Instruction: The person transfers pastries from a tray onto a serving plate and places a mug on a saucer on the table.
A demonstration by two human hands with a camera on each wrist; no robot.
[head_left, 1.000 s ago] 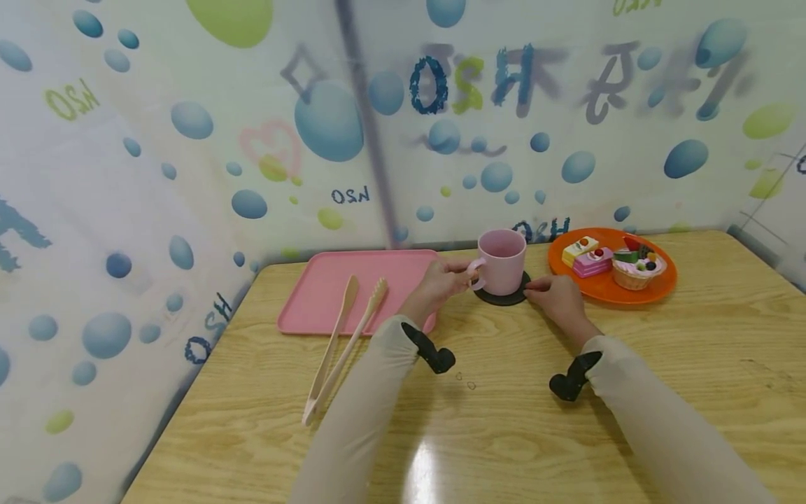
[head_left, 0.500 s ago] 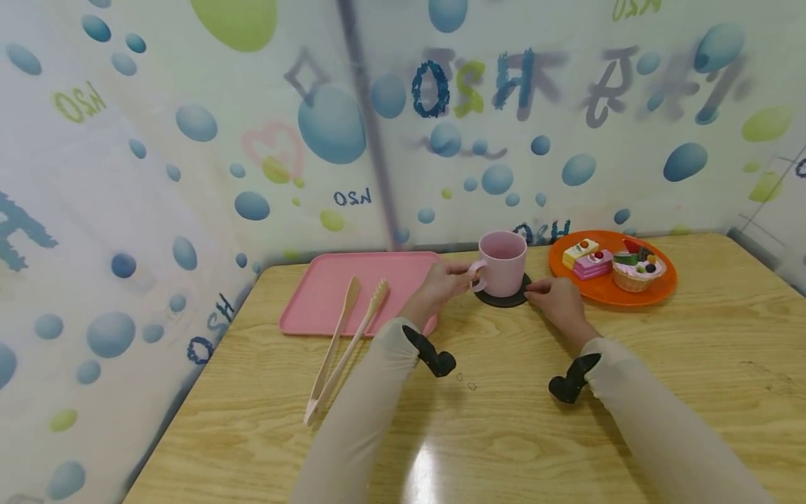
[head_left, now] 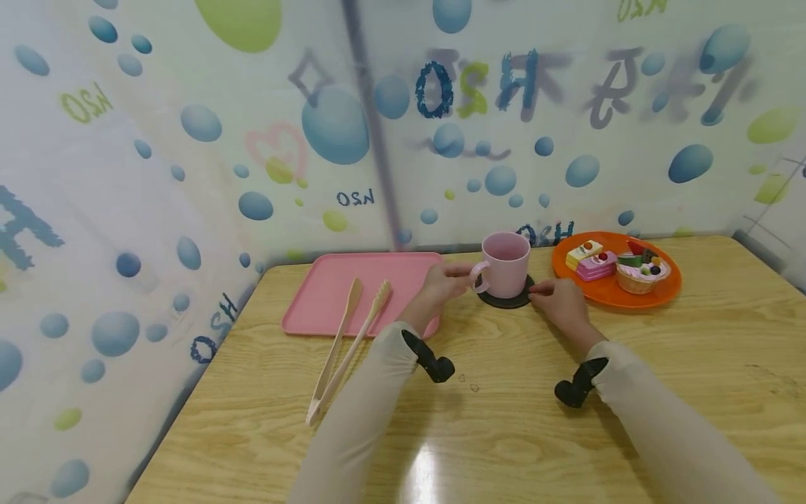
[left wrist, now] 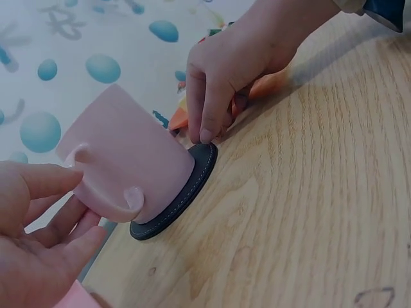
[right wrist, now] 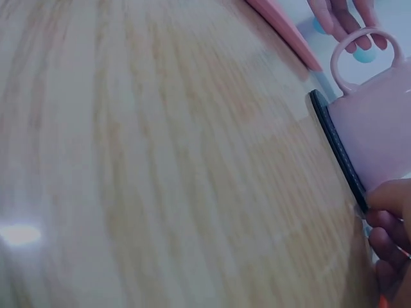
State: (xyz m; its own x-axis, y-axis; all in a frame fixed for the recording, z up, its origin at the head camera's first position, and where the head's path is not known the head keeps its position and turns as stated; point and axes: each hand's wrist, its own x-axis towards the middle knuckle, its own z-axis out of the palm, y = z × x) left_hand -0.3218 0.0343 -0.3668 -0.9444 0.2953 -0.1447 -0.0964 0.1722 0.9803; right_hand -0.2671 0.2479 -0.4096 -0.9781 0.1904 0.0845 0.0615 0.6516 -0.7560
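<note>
A pink mug stands upright on a round black coaster near the table's back edge. My left hand holds the mug's handle between thumb and fingers. From the other side my right hand pinches the coaster's near-right edge; in the left wrist view its fingertips meet the stitched rim. The right wrist view shows the mug's side close to the right thumb.
At the left lies a pink tray with beige tongs across its front edge. To the right an orange plate bears two small cake slices and a fruit tart. A patterned curtain hangs behind the table.
The head view has shifted slightly. Both hands keep their places at the mug's handle and the coaster's edge, and nothing on the table has visibly moved.
</note>
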